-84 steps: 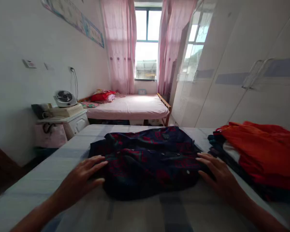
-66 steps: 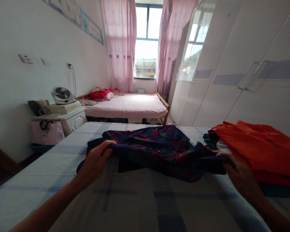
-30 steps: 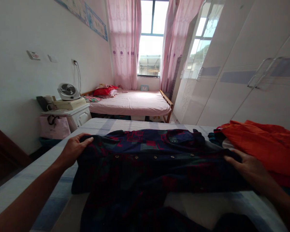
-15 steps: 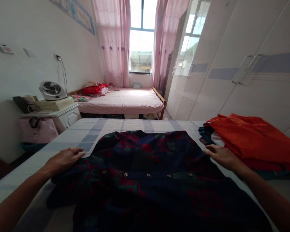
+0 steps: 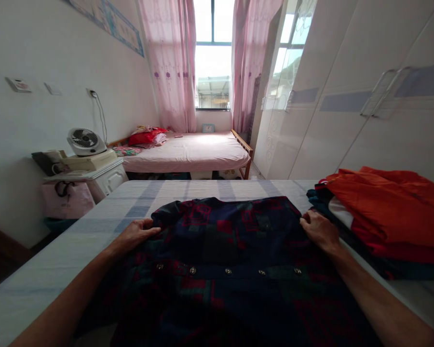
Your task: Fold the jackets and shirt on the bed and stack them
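A dark navy shirt (image 5: pixel 220 241) with red and green patches lies spread on the bed in front of me, its row of metal buttons running crosswise. On its left, my left hand (image 5: pixel 139 233) has its fingers closed on the shirt's edge. My right hand (image 5: pixel 320 232) grips the opposite edge, thumb and fingers pinching the cloth near the top right corner. The lower part of the shirt runs out of view at the bottom and is very dark. Close by my right hand is a pile of folded clothes, topped by an orange garment (image 5: pixel 394 207).
The striped bed sheet (image 5: pixel 137 207) lies under the shirt. Beyond stands a second bed (image 5: pixel 202 149) with a pink sheet. To the left, a white cabinet (image 5: pixel 110 180) bears a fan (image 5: pixel 85 140), with a pink bag (image 5: pixel 68 200) before it. A white wardrobe (image 5: pixel 332 130) lines the right.
My left hand has moved right and inward, closing on the shirt's edge. My right hand has closed on the right edge. The view has shifted slightly left.
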`<state>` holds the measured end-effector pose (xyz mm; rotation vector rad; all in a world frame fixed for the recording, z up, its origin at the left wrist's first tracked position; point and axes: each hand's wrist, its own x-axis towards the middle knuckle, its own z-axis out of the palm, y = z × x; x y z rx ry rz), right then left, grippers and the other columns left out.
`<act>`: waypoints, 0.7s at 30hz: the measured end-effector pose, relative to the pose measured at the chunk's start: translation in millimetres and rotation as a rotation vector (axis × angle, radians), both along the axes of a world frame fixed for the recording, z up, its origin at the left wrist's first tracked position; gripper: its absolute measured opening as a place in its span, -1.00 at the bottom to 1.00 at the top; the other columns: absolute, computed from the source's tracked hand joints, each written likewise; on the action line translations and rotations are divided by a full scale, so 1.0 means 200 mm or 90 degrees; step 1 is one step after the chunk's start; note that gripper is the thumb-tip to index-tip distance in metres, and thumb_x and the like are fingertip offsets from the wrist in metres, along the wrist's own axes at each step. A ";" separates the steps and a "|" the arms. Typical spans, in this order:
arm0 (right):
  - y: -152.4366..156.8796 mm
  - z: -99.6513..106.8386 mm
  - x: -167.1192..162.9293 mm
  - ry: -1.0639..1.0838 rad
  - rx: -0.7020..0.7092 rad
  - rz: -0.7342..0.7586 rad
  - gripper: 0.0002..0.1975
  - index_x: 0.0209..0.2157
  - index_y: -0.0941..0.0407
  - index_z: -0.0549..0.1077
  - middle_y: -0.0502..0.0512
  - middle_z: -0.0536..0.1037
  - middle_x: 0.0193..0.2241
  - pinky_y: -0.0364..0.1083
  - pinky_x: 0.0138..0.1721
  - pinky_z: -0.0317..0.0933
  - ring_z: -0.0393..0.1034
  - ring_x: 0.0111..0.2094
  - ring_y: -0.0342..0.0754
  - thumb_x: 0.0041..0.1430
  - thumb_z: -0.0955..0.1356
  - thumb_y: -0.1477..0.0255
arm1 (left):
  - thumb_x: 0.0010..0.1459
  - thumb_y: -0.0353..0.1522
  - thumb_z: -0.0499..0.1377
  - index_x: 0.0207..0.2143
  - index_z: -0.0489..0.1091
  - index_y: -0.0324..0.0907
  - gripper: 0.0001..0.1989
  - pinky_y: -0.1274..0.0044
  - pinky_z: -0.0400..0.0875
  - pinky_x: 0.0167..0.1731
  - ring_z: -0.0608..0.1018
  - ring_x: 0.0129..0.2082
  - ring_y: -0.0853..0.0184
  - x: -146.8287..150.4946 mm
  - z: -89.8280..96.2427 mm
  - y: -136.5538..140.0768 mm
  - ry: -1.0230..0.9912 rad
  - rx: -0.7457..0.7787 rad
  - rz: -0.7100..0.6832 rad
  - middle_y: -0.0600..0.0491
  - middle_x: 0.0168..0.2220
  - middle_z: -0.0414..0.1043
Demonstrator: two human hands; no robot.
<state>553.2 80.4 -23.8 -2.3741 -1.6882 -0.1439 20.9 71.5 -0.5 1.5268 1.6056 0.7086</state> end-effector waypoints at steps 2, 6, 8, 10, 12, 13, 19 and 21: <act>-0.01 -0.02 0.01 0.025 0.043 0.003 -0.75 -0.32 0.09 0.44 0.14 0.53 -0.31 -0.09 -0.40 0.13 0.42 -0.33 0.01 0.14 0.18 0.31 | -0.15 -0.03 0.24 -0.32 0.41 -0.20 -0.54 0.51 0.46 -0.33 0.57 -0.29 0.19 0.03 0.00 -0.01 -0.057 0.023 0.026 0.03 -0.32 0.55; -0.01 -0.04 0.01 0.073 0.111 0.023 -0.80 -0.30 0.10 0.39 0.11 0.53 -0.33 -0.11 -0.36 0.12 0.41 -0.33 -0.02 0.17 0.18 0.37 | -0.10 -0.02 0.23 -0.16 0.38 -0.17 -0.47 0.47 0.50 -0.29 0.59 -0.26 0.16 0.05 0.00 0.00 -0.066 -0.011 0.097 0.07 -0.31 0.58; -0.01 -0.05 0.01 0.076 0.160 0.026 -0.80 -0.24 0.12 0.36 0.13 0.50 -0.26 -0.12 -0.32 0.14 0.40 -0.29 -0.03 0.18 0.19 0.37 | -0.08 -0.01 0.20 -0.14 0.35 -0.13 -0.48 0.43 0.52 -0.28 0.60 -0.28 0.15 0.04 0.00 0.00 -0.079 -0.036 0.105 0.14 -0.34 0.59; -0.02 -0.06 0.01 0.056 0.187 0.018 -0.77 -0.18 0.14 0.34 0.16 0.46 -0.17 -0.11 -0.28 0.15 0.39 -0.23 -0.01 0.17 0.21 0.36 | -0.11 0.00 0.21 -0.18 0.36 -0.09 -0.51 0.40 0.52 -0.27 0.60 -0.28 0.13 0.01 -0.01 0.00 -0.046 -0.003 0.152 0.20 -0.36 0.59; -0.02 -0.06 0.02 0.023 0.162 0.003 -0.77 -0.18 0.16 0.35 0.19 0.44 -0.16 -0.09 -0.23 0.15 0.37 -0.18 0.01 0.16 0.23 0.36 | -0.17 0.01 0.22 -0.27 0.38 -0.04 -0.55 0.35 0.52 -0.25 0.60 -0.27 0.08 -0.02 -0.02 0.00 0.059 0.070 0.233 0.24 -0.42 0.58; -0.02 -0.07 0.02 0.010 0.138 -0.005 -0.78 -0.19 0.16 0.37 0.20 0.45 -0.18 -0.08 -0.21 0.15 0.36 -0.17 0.03 0.16 0.24 0.36 | -0.19 0.02 0.22 -0.32 0.38 -0.01 -0.58 0.32 0.52 -0.24 0.60 -0.28 0.07 -0.03 -0.03 0.01 0.117 0.102 0.264 0.25 -0.45 0.58; -0.03 -0.06 0.02 -0.010 0.124 -0.015 -0.75 -0.19 0.15 0.39 0.20 0.45 -0.18 -0.08 -0.21 0.16 0.35 -0.16 0.03 0.19 0.23 0.31 | -0.25 -0.08 0.23 -0.47 0.41 0.06 -0.75 0.26 0.50 -0.25 0.60 -0.32 0.03 -0.07 -0.06 0.03 0.211 0.102 0.278 0.31 -0.57 0.53; -0.03 -0.06 0.02 -0.014 0.093 -0.021 -0.73 -0.21 0.17 0.41 0.23 0.45 -0.18 -0.05 -0.18 0.15 0.35 -0.14 0.07 0.17 0.25 0.28 | -0.25 -0.12 0.24 -0.51 0.40 0.09 -0.82 0.26 0.50 -0.25 0.60 -0.32 0.04 -0.07 -0.07 0.03 0.203 0.099 0.289 0.36 -0.58 0.52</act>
